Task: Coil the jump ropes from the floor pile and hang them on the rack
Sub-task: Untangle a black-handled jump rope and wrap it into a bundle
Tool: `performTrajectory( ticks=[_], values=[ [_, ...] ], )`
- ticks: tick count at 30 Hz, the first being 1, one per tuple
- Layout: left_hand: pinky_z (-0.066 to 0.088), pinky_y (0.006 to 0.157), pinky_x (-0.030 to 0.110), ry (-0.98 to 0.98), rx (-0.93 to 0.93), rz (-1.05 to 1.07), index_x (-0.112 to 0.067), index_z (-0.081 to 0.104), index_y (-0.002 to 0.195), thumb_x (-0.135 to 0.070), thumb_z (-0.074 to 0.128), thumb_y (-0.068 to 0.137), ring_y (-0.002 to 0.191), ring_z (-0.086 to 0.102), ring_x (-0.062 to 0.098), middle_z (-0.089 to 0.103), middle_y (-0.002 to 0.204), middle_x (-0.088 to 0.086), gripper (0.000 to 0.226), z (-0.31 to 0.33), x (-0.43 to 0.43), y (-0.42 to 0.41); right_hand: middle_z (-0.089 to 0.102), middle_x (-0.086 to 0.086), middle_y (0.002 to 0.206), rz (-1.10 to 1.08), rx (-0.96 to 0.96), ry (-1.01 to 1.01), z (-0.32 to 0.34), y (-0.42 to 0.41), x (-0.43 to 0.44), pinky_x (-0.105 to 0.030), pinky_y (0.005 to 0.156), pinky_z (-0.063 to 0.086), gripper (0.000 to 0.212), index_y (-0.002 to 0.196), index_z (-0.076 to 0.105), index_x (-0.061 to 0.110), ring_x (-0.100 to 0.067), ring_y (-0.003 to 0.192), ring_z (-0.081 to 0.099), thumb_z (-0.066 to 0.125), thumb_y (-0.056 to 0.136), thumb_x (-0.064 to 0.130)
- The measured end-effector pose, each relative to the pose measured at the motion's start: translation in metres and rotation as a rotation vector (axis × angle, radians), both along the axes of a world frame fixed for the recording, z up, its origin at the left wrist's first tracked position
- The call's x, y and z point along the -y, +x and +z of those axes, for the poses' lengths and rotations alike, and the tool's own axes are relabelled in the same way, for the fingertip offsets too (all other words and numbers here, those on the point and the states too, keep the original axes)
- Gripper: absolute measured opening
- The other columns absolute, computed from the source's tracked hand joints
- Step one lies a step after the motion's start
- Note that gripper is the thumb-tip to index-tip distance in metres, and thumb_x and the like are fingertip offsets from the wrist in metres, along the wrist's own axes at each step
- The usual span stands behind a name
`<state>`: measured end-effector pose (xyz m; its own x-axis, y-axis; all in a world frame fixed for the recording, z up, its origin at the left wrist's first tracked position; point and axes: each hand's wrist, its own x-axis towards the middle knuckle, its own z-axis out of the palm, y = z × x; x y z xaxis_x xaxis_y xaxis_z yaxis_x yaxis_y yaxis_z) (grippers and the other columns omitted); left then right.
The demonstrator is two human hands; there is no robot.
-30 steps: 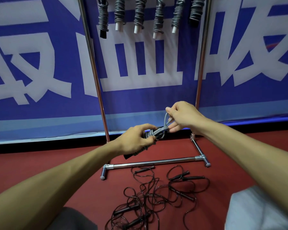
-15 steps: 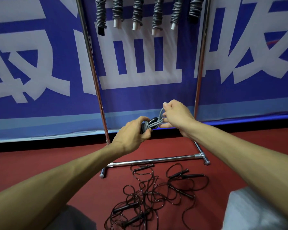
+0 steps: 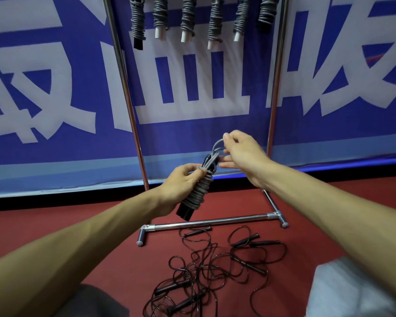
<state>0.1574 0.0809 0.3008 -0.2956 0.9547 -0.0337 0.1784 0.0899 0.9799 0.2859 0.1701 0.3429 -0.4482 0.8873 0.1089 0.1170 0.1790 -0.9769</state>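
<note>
My left hand (image 3: 181, 181) grips a grey jump rope coiled tightly round its black handles (image 3: 198, 191), held tilted with the handle end pointing down. My right hand (image 3: 240, 152) pinches the grey loop that sticks out of the bundle's top end. A tangled pile of black jump ropes (image 3: 206, 271) lies on the red floor below, in front of the chrome rack (image 3: 206, 221). Several coiled grey ropes (image 3: 188, 19) hang from the top of the rack.
The rack's two chrome uprights (image 3: 128, 106) rise in front of a blue banner with large white characters. Its base bar and feet sit on the red floor. My knees show at the bottom edge, left and right of the pile.
Both hands have lifted the bundle a little and tilted it more upright. My right hand has drawn the grey loop further out of the top.
</note>
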Motion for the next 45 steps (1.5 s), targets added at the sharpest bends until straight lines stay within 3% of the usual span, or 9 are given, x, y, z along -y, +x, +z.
performTrajectory(
  ticks=[11, 15, 19, 25, 28, 31, 34, 41, 45],
  values=[
    [0.053, 0.056, 0.032, -0.084, 0.026, 0.0, -0.008, 0.062, 0.111, -0.024, 0.049, 0.1, 0.062, 0.059, 0.019, 0.064, 0.081, 0.008, 0.023, 0.006, 0.0, -0.004, 0.059, -0.003, 0.081, 0.033, 0.079, 0.121, -0.009, 0.003, 0.002, -0.042, 0.078, 0.059, 0.028, 0.082, 0.052, 0.013, -0.028, 0.064, 0.072, 0.043, 0.102, 0.031],
    [0.055, 0.072, 0.051, -0.17, -0.126, -0.101, -0.008, 0.057, 0.111, -0.023, 0.045, 0.098, 0.069, 0.06, 0.03, 0.062, 0.08, 0.013, 0.023, 0.01, 0.004, 0.0, 0.064, -0.003, 0.078, -0.048, 0.32, 0.525, 0.007, 0.007, 0.004, -0.029, 0.067, 0.051, 0.033, 0.074, 0.06, 0.012, -0.02, 0.071, 0.066, 0.048, 0.1, 0.027],
    [0.053, 0.056, 0.031, -0.05, -0.25, -0.122, -0.004, 0.052, 0.102, -0.019, 0.035, 0.101, 0.06, 0.059, 0.02, 0.058, 0.078, 0.011, 0.023, 0.033, 0.002, 0.01, 0.066, -0.005, 0.065, -0.102, 0.131, 0.506, 0.036, 0.009, -0.003, -0.018, 0.048, 0.048, 0.03, 0.071, 0.063, 0.01, -0.012, 0.05, 0.064, 0.056, 0.097, 0.023],
    [0.048, 0.094, 0.036, -0.021, -0.397, -0.202, 0.0, 0.06, 0.116, -0.028, 0.045, 0.09, 0.09, 0.063, 0.014, 0.07, 0.103, 0.005, 0.042, 0.098, -0.006, 0.015, 0.063, -0.009, 0.063, -0.012, -0.149, 0.322, 0.091, 0.016, -0.006, -0.019, 0.044, 0.045, 0.03, 0.065, 0.065, 0.008, -0.013, 0.048, 0.056, 0.068, 0.09, 0.025],
    [0.043, 0.102, 0.041, 0.15, -0.292, -0.102, -0.004, 0.064, 0.116, -0.018, 0.045, 0.094, 0.099, 0.061, 0.019, 0.067, 0.108, 0.01, 0.032, 0.13, -0.006, 0.025, 0.064, -0.015, 0.064, 0.018, -0.218, 0.306, 0.125, 0.018, -0.002, -0.019, 0.043, 0.047, 0.03, 0.066, 0.065, 0.003, -0.016, 0.046, 0.06, 0.072, 0.086, 0.024],
    [0.048, 0.095, 0.043, 0.269, -0.182, 0.004, -0.011, 0.068, 0.114, -0.025, 0.046, 0.098, 0.106, 0.064, 0.02, 0.069, 0.113, 0.008, 0.031, 0.165, -0.005, 0.04, 0.062, -0.014, 0.064, 0.017, -0.301, 0.282, 0.156, 0.025, 0.001, -0.018, 0.043, 0.047, 0.027, 0.071, 0.064, 0.001, -0.015, 0.047, 0.061, 0.073, 0.086, 0.022],
    [0.05, 0.09, 0.045, 0.321, -0.127, 0.075, -0.016, 0.071, 0.101, -0.038, 0.057, 0.095, 0.094, 0.063, 0.017, 0.07, 0.098, 0.002, 0.026, 0.197, -0.005, 0.057, 0.062, -0.009, 0.061, 0.043, -0.354, 0.3, 0.185, 0.037, 0.004, -0.019, 0.047, 0.049, 0.024, 0.071, 0.065, 0.002, -0.013, 0.048, 0.06, 0.072, 0.086, 0.019],
    [0.051, 0.055, 0.024, 0.503, -0.128, 0.193, -0.01, 0.07, 0.088, -0.014, 0.061, 0.093, 0.059, 0.063, 0.01, 0.066, 0.072, 0.001, 0.011, 0.248, -0.014, 0.075, 0.059, -0.011, 0.067, 0.148, -0.415, 0.286, 0.226, 0.061, 0.0, -0.016, 0.051, 0.052, 0.008, 0.094, 0.064, -0.008, -0.015, 0.058, 0.057, 0.064, 0.087, -0.005],
    [0.049, 0.044, 0.022, 0.578, -0.269, 0.244, -0.01, 0.069, 0.091, -0.016, 0.061, 0.094, 0.067, 0.066, 0.02, 0.068, 0.08, 0.01, 0.011, 0.27, -0.037, 0.068, 0.061, -0.007, 0.073, 0.073, -0.464, 0.329, 0.24, 0.053, -0.028, -0.016, 0.055, 0.051, 0.018, 0.107, 0.063, -0.008, -0.011, 0.059, 0.059, 0.058, 0.091, -0.006]
  ],
)
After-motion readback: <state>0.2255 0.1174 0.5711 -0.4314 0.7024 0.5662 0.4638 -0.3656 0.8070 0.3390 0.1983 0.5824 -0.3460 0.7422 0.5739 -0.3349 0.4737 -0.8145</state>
